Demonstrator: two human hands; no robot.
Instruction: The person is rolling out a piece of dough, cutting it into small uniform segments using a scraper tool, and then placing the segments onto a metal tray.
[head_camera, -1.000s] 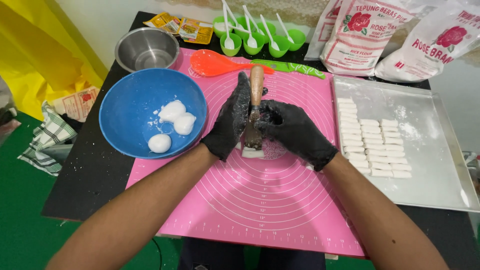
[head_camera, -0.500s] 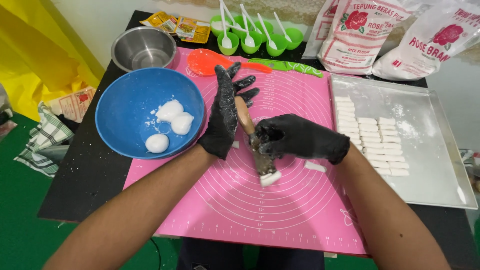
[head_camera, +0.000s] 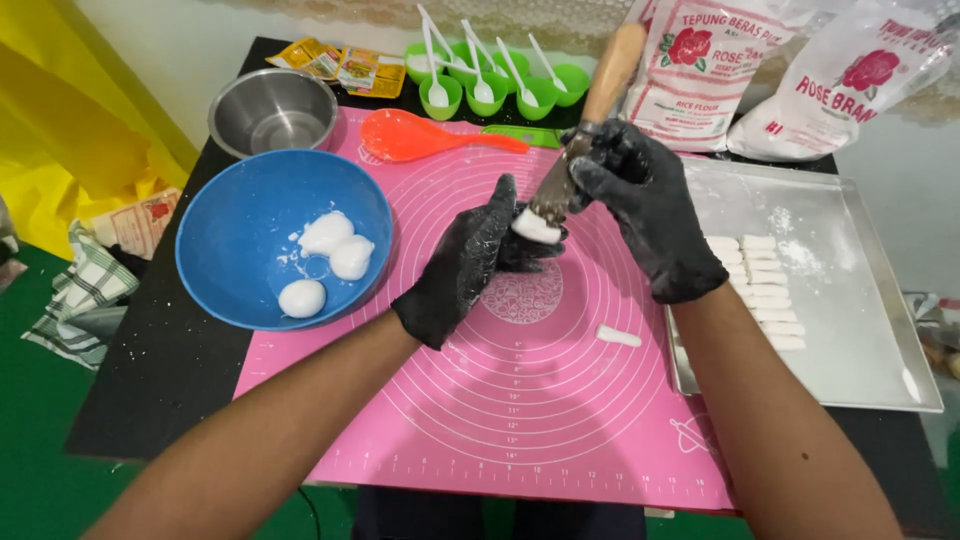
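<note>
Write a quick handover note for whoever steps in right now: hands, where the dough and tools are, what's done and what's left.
Right hand: gripping a wooden-handled scraper, blade down.
Left hand: at the blade tip, pulling off a dough piece.
One cut piece lies loose on the pink mat.
Done: rows of cut pieces on the metal tray.
Left: three dough lumps wait in the blue bowl; the loose piece likely goes to the tray.
</note>
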